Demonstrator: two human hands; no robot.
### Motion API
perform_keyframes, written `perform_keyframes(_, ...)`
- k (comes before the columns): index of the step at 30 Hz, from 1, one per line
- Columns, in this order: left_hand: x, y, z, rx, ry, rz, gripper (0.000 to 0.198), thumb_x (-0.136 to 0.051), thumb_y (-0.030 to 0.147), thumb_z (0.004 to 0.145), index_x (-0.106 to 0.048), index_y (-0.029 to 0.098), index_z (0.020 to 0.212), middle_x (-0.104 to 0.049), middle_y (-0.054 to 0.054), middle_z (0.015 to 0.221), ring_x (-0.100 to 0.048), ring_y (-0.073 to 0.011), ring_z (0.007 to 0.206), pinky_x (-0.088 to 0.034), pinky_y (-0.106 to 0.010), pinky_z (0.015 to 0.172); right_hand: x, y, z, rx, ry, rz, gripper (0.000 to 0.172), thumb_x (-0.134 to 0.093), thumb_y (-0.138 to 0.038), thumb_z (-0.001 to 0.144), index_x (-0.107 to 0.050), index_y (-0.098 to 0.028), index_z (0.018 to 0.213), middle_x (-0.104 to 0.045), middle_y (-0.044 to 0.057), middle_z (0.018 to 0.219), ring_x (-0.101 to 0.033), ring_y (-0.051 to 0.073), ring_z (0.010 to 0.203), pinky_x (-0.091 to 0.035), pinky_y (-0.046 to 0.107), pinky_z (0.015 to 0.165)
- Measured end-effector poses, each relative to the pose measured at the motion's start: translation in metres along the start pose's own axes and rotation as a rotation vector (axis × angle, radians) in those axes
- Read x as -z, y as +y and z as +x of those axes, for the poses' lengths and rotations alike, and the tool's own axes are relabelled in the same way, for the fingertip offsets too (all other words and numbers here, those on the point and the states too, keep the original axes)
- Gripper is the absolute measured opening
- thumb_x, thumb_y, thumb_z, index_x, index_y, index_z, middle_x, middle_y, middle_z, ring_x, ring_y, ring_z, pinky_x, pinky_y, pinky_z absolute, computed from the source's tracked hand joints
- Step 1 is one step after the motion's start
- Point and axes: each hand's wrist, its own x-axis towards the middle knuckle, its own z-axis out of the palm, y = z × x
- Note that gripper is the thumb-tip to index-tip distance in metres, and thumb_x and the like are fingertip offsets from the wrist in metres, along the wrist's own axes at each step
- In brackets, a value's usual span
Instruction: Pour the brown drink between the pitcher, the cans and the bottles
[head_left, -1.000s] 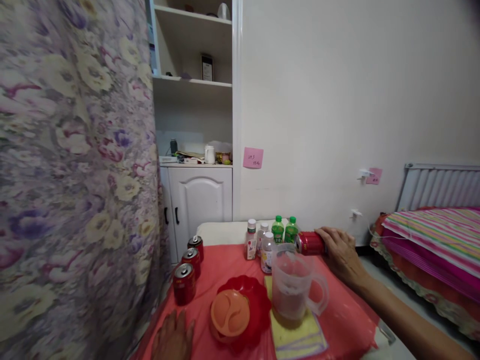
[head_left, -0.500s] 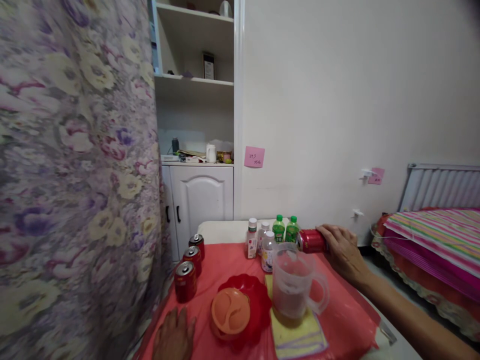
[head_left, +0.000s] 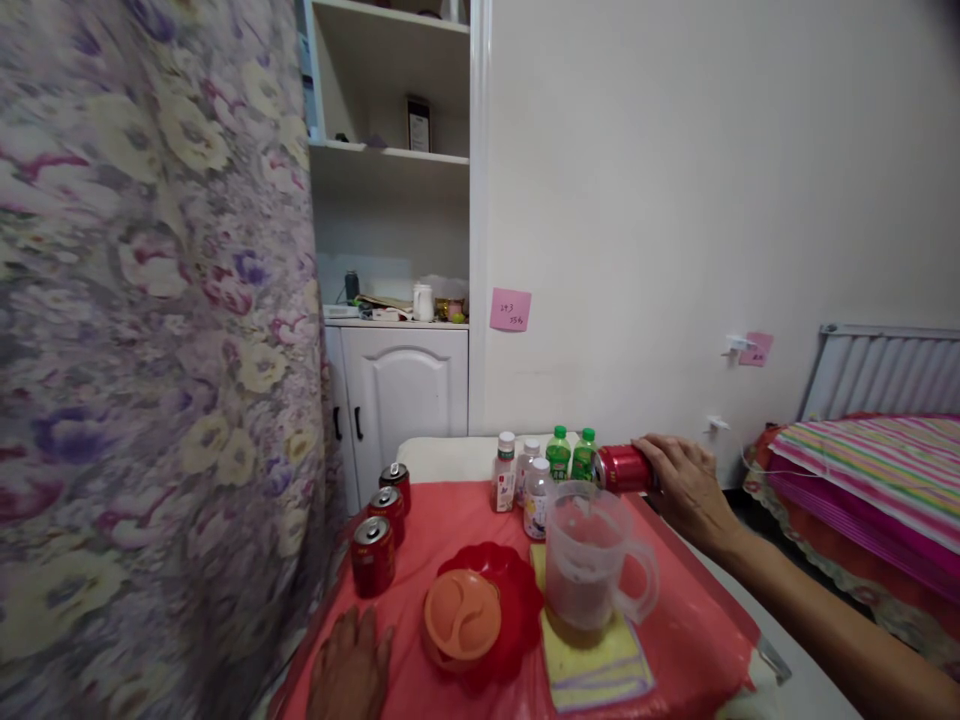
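Observation:
My right hand (head_left: pixel 684 490) is closed around the base end of a red drink can (head_left: pixel 624 468). The can is tipped on its side, its top pointing left over the rim of a clear plastic pitcher (head_left: pixel 585 570). A thin stream seems to fall from it into the pitcher, where some liquid shows. The pitcher stands on a folded yellow cloth (head_left: pixel 596 670), handle to the right. My left hand (head_left: pixel 348 665) lies flat on the red tablecloth (head_left: pixel 409 625), holding nothing. Nearest to it is a red can (head_left: pixel 373 560), upright in a row with two others.
An orange divided bowl (head_left: pixel 462 615) sits in a red scalloped dish (head_left: pixel 517 600) left of the pitcher. Behind the pitcher stand several bottles, including a white-capped bottle (head_left: pixel 537 505) and a green bottle (head_left: pixel 558 455). A floral curtain (head_left: pixel 165 350) hangs at left; a bed (head_left: pixel 870 470) is at right.
The held can stays tipped over the pitcher, with only a slight shift in tilt. My left hand stays flat on the table. The whole view has shifted slightly.

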Motion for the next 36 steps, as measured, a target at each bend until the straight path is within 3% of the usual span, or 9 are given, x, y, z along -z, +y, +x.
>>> perform_keyframes(36, 0.009, 0.005, 0.001, 0.039, -0.066, 0.014, 0.051, -0.032, 0.034, 0.097, -0.058, 0.009, 0.133, -0.057, -0.019, 0.141, -0.05, -0.0319, 0.132, -0.038, -0.044, 0.107, 0.013, 0.006, 0.018, 0.078, 0.023, -0.029, 0.043, -0.06, -0.016, 0.087, -0.054, -0.021, 0.129, -0.066, 0.01, 0.123, -0.052, 0.027, 0.109, -0.033, 0.039, 0.089)
